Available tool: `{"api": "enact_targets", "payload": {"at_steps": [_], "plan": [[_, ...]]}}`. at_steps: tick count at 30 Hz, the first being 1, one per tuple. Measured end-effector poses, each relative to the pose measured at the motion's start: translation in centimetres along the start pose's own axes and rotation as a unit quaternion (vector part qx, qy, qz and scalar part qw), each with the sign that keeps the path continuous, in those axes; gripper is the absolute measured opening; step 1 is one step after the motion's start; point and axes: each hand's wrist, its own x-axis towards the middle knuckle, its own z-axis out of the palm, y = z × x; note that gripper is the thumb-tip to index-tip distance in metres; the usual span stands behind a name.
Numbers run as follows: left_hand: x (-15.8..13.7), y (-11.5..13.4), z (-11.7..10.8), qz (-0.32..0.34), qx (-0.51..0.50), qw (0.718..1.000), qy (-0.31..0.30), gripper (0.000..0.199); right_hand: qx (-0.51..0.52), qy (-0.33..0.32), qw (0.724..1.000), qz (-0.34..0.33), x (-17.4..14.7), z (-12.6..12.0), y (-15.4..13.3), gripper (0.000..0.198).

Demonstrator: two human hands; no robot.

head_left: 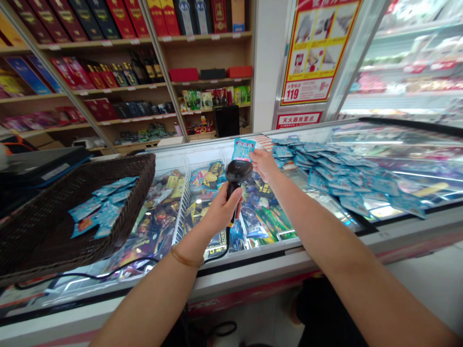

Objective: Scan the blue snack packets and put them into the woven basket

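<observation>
My left hand (pixel 223 208) is wrapped round the handle of a black barcode scanner (pixel 238 169), held over the glass-topped freezer. Just beyond the scanner head, my right hand (pixel 265 164) pinches a small blue packet (pixel 243 148) by its right edge. To the right, a large heap of similar blue packets (pixel 336 168) lies spread over the freezer glass. Several more blue packets (pixel 104 207) rest inside a dark brown wicker basket (pixel 142 193) on the left.
A chest freezer (pixel 275 258) with wrapped ice creams stretches beneath my arms. The scanner's black cable (pixel 119 265) trails left across it. Shelves (pixel 202 36) of boxes and bottles stand behind, with a red-and-yellow poster (pixel 320 53) and a lit display case (pixel 408 72) at right.
</observation>
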Motion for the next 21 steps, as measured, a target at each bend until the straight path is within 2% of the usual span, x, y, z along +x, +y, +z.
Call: {"api": "enact_targets", "payload": {"at_steps": [9, 11, 13, 17, 21], "plan": [[0.0, 0.0, 0.2, -0.002, -0.019, 1.0, 0.004, 0.047, -0.026, -0.002, 1.0, 0.009, 0.2, -0.4, 0.4, 0.02], [-0.1, 0.3, 0.3, -0.014, -0.033, 0.999, 0.028, 0.048, -0.028, 0.005, 0.999, 0.02, 0.1, -0.1, 0.5, 0.016], [-0.1, 0.9, 0.4, -0.033, -0.052, 0.995, 0.084, 0.048, -0.032, 0.018, 0.998, 0.044, -0.2, 0.6, 0.7, 0.011], [-0.2, 3.1, -0.9, -0.047, -0.093, 0.97, 0.22, 0.045, -0.037, -0.002, 0.995, 0.093, -0.4, 4.6, 1.2, 0.003], [-1.0, 5.9, -4.6, -0.017, -0.094, 0.953, 0.287, 0.044, -0.031, -0.078, 0.992, 0.099, 0.0, 12.1, 1.4, 0.014]]}}
